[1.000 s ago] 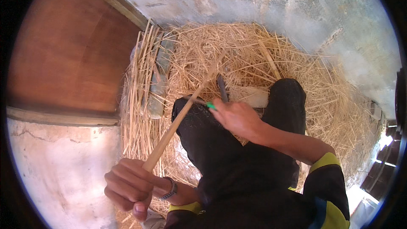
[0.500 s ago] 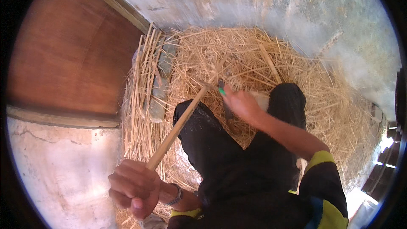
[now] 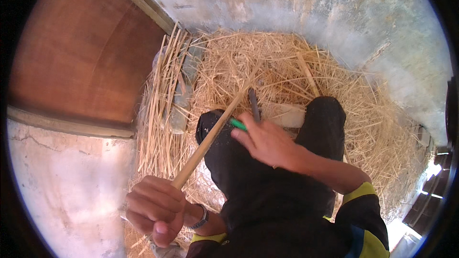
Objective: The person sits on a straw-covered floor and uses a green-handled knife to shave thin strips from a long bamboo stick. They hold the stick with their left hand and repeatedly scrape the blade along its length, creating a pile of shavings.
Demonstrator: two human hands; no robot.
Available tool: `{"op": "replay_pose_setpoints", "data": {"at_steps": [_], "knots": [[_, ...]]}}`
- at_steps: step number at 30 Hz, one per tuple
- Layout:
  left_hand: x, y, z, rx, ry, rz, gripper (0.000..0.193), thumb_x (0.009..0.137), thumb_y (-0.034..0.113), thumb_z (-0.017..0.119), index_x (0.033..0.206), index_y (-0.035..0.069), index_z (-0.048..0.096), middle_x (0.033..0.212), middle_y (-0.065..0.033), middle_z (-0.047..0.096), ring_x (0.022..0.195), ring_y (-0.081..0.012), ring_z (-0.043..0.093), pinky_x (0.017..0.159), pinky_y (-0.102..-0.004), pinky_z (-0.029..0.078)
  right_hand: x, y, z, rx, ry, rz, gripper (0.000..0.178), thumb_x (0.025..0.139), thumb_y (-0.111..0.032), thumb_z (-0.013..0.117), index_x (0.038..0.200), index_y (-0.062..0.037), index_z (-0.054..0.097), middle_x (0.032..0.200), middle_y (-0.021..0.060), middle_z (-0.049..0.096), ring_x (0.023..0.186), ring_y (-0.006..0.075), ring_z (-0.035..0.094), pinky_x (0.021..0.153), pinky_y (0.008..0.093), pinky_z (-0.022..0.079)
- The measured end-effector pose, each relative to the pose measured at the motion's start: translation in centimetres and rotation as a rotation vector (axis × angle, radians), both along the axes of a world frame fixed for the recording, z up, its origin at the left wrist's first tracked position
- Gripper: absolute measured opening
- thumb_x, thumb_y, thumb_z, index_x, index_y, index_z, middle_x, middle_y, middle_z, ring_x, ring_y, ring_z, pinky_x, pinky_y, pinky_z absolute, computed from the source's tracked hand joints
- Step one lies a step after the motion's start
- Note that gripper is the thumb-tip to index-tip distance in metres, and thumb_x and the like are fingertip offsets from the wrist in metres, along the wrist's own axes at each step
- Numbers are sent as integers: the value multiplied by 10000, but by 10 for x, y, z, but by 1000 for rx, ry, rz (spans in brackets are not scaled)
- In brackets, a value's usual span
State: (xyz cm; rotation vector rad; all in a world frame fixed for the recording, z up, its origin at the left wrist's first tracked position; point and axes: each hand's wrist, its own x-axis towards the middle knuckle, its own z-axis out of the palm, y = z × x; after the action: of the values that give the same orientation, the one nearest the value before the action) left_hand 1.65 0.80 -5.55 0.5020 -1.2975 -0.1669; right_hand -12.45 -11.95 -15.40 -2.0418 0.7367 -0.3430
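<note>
Loose straw [image 3: 287,67] heaps the far floor, hemmed by a grey plastered wall [image 3: 306,5] behind and a brown wooden door [image 3: 81,52] at left, leaving little open room. Black-trousered knees [image 3: 325,114] fill the middle. The left hand [image 3: 155,208], near, has its fingers wrapped around a bamboo stick [image 3: 205,145] whose long axis runs up-right into the straw. The right hand [image 3: 267,141] grips a green-handled knife [image 3: 248,114], blade pointing far, beside the stick.

Golden-yellow straw [image 3: 287,67], tan stick [image 3: 210,138], green-handled tool [image 3: 244,122], reddish-brown door [image 3: 81,52], black trousers [image 3: 267,186]
</note>
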Motion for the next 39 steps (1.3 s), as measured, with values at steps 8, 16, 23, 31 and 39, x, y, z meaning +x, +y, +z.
{"op": "replay_pose_setpoints", "data": {"at_steps": [8, 16, 23, 31, 39], "knots": [[20, -7, 17, 119, -243, -513, 418, 666, -102, 540, 429, 103, 264, 381, -11, 346, 270, -110, 334, 281, -239, 334, -11, 12, 1, -301, 44, -19, 247, 907, -281, 557, 876, -48, 478, 567, 157, 570, 528, 361, 594, 453, 453, 467], [4, -13, 10, 70, -117, -362, 473, 641, -53, 578, 421, 144, 209, 387, 44, 353, 284, -56, 333, 272, -202, 299, -15, 2, -5, -359, 12, 0, 244, 903, -271, 560, 899, -33, 506, 551, 148, 570, 474, 326, 594, 424, 424, 485], [-6, -12, 10, 54, -101, -304, 497, 633, -38, 611, 420, 163, 210, 372, 54, 360, 275, -35, 306, 268, -185, 299, -10, 21, 2, -322, -219, 62, 205, 869, -219, 610, 840, -53, 493, 586, 122, 579, 498, 318, 588, 425, 403, 471], [8, -5, 9, -24, -66, -108, 496, 683, 17, 530, 491, 190, 107, 323, 80, 277, 253, -8, 272, 266, -160, 296, 1, 35, 9, -341, -169, 28, 243, 885, -249, 599, 831, -38, 489, 576, 125, 587, 493, 327, 596, 409, 420, 476], [-2, -8, 3, -79, -47, -135, 496, 683, 21, 538, 477, 195, 121, 320, 81, 287, 246, -13, 265, 275, -143, 282, -8, 17, -6, -360, -75, 21, 297, 934, -309, 497, 919, -12, 498, 503, 142, 561, 460, 326, 602, 405, 435, 490]]}}
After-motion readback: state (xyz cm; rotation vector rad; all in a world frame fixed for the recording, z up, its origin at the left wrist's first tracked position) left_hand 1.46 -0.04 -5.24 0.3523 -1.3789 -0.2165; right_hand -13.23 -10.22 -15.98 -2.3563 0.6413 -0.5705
